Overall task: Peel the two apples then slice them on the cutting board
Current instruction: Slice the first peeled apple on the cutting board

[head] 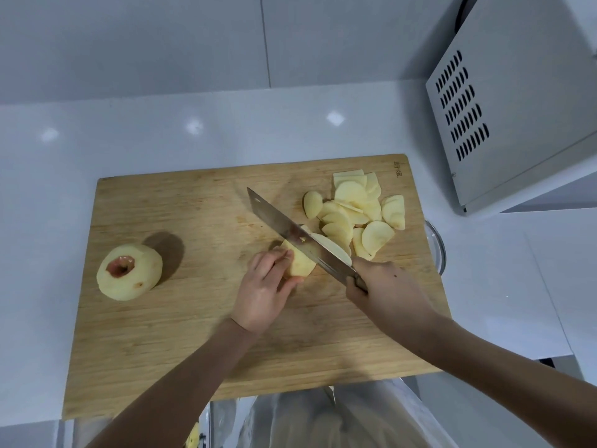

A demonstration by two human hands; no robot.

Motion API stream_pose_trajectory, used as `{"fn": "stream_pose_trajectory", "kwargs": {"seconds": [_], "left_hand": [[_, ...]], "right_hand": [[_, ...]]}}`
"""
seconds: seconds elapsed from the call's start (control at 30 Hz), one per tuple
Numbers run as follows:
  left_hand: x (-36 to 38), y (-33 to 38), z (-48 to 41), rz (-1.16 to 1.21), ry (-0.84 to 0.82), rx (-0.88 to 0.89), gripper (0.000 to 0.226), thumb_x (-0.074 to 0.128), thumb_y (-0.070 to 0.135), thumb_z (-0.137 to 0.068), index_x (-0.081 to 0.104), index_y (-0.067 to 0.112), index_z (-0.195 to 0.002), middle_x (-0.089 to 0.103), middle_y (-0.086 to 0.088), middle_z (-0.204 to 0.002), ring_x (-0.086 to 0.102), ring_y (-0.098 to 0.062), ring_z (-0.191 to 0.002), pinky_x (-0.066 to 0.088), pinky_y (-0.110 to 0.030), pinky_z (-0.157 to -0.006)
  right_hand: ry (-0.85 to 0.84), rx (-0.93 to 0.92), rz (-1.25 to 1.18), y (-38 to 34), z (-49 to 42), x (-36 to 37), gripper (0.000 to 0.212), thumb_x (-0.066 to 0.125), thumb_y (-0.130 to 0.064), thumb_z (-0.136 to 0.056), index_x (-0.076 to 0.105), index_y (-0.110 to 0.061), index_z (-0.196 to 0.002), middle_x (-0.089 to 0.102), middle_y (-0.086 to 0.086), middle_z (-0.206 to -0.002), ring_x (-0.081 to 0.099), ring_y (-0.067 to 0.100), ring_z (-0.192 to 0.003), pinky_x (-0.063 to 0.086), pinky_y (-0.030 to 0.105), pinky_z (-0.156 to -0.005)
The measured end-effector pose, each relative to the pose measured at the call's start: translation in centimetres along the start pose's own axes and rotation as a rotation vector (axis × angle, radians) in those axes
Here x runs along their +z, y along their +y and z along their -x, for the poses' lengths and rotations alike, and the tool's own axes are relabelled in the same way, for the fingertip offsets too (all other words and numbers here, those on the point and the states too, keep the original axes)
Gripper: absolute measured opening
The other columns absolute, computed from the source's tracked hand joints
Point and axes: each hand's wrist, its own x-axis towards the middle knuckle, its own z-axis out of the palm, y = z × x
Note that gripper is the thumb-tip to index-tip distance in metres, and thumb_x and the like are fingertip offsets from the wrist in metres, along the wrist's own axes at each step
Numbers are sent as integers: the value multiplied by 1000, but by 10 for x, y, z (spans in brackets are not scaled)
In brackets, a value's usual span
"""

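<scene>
Roughly halfway: slices (355, 211) are lying piled at the far right of the cutting board (193, 334), while a second peeled apple (129, 273) is waiting whole at its left. The left hand (261, 292) is curling over the apple chunk (302, 261) mid-board, and the right hand (384, 289) is gripping the knife (284, 224), blade cutting into it.

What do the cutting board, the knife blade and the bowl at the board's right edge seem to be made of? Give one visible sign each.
Cutting board: wood or bamboo, matt; pale tan with fine parallel grain lines.
Knife blade: metal, probably steel, smooth and polished; grey with reflections.
Bowl: probably clear glass, possibly plastic; its glossy rim is see-through.
</scene>
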Motion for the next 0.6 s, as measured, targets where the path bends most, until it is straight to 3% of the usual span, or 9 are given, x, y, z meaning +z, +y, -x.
{"fn": "stream_pose_trajectory", "kwargs": {"seconds": [0.13,0.23,0.6], "left_hand": [[2,-1,0,-12,7,-2,43,62,33,-82,69,-3,-105,65,-14,-104,52,-22,-99,41,-26,-95],[2,-1,1,9,23,7,42,63,32,-82,69,-3,-104,59,-9,-108,52,-22,-98,40,-25,-95],[-1,1,0,8,10,-1,43,60,32,-82,69,-4,-104,66,-16,-104,51,-21,-100,43,-29,-92]], "right_hand": [[-43,4,34,-5,-18,13,34,41,-22,-95,24,-27,-66,40,-5,-61,39,12,-54,27,23,-46],[-43,28,-8,-5,-29,25,26,40,-22,-95,30,-22,-71,41,-5,-62,41,15,-57,28,24,-46],[32,-9,-59,-1,3,-1,33,43,-23,-94,28,-29,-66,44,-4,-57,40,11,-50,31,24,-47]]}}
